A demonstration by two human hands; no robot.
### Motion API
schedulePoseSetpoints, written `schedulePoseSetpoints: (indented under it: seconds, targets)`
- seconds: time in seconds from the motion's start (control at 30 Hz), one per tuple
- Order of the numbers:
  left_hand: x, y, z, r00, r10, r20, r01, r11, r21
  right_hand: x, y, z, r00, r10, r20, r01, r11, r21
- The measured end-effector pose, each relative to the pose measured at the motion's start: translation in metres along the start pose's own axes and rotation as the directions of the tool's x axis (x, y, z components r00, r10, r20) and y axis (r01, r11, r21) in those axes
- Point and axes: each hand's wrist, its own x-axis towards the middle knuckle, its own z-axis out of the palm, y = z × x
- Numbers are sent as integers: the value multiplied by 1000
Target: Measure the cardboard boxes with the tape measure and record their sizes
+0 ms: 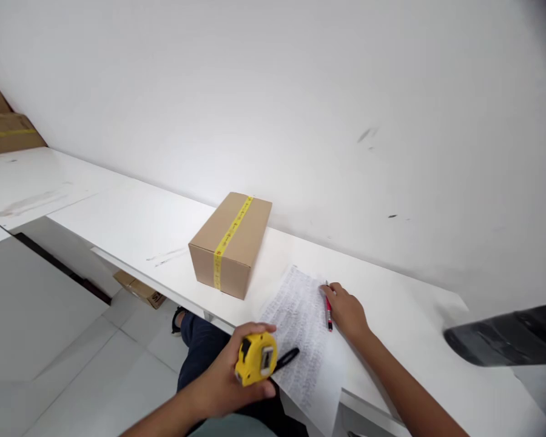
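My left hand [230,379] is closed around a yellow tape measure [255,358] with a black strap, held just off the table's front edge. My right hand [346,311] rests on a printed sheet of paper [303,331] and pinches a red pen [329,312] whose tip points toward the wall. A brown cardboard box [230,243] sealed with yellow tape stands on the white table [131,224], a short way left of the paper, touched by neither hand.
A white wall [300,109] runs along the table's back. More taped cardboard boxes [4,124] are stacked at the far left. Another box [139,290] lies on the tiled floor under the table. A dark object [505,340] sits at the right edge.
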Motion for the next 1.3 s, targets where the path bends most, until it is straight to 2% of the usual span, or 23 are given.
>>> schedulePoseSetpoints:
  seconds: [0.07,0.13,0.2,0.23,0.27,0.3,0.33,0.4,0.43,0.5,0.6,0.7,0.77,0.8,0.87,0.9,0.97,1.0,1.03,1.07,1.1,1.2,1.3]
  targets:
    - [-31,-5,-15,999,-47,-18,46,997,-58,-1,-7,-5,999,34,5,-34,999,8]
    - [-47,-14,-24,998,-44,-48,41,997,-61,-10,-27,-8,998,66,8,-66,997,26]
    - [-48,-23,-28,996,61,-60,-61,998,14,-27,-60,-9,995,82,63,-92,977,194]
    - [-44,-26,-29,987,153,-49,-149,986,71,-39,-81,-8,989,64,129,-108,926,362]
    - [-38,-29,-29,966,256,-26,-250,959,136,-51,-103,-6,973,-9,233,-129,811,570]
    - [-30,-30,-30,936,351,7,-344,916,208,-63,-126,-3,942,-129,310,-154,653,741]
    - [-22,-31,-30,902,429,47,-424,861,281,-73,-147,0,896,-248,368,-212,491,845]
    - [-5,-27,-34,847,516,129,-517,742,427,-87,-183,4,852,-306,425,-360,247,899]
    - [1,-24,-36,829,535,164,-537,678,501,-90,-195,6,839,-300,453,-420,170,891]
    - [7,-13,-42,792,573,210,-555,532,640,-89,-209,4,842,-245,481,-474,92,876]
    - [4,6,-52,699,668,255,-554,281,783,-84,-210,-3,881,-149,448,-435,111,893]
    - [-5,24,-65,611,700,371,-562,53,825,-82,-204,-12,894,-120,432,-413,159,897]
    - [-7,35,-83,577,718,389,-527,-37,849,-78,-198,-19,904,-89,419,-399,178,899]
    - [-4,40,-97,559,750,353,-484,-50,873,-73,-195,-24,918,-41,395,-381,190,905]
    - [7,48,-132,501,841,206,-361,-13,932,-56,-184,-34,948,109,299,-316,230,920]
    - [16,51,-152,461,881,103,-291,41,956,-45,-178,-40,957,193,217,-262,251,932]
    - [35,56,-192,362,923,-131,-165,202,965,-21,-166,-48,943,334,7,-108,286,952]
    - [45,58,-210,325,901,-288,-111,338,934,-8,-162,-51,920,379,-96,-25,302,953]
    - [55,60,-225,326,857,-399,-72,444,893,3,-159,-52,895,409,-179,46,314,948]
    - [63,61,-236,355,802,-481,-45,529,848,13,-158,-51,873,426,-237,99,320,942]
    - [71,61,-244,403,751,-524,-32,584,811,22,-158,-49,864,427,-266,129,323,937]
    - [85,60,-248,573,668,-475,-68,617,784,39,-169,-34,885,387,-258,120,345,931]
    - [89,61,-235,674,639,-370,-138,601,788,47,-185,-20,921,328,-212,72,390,918]
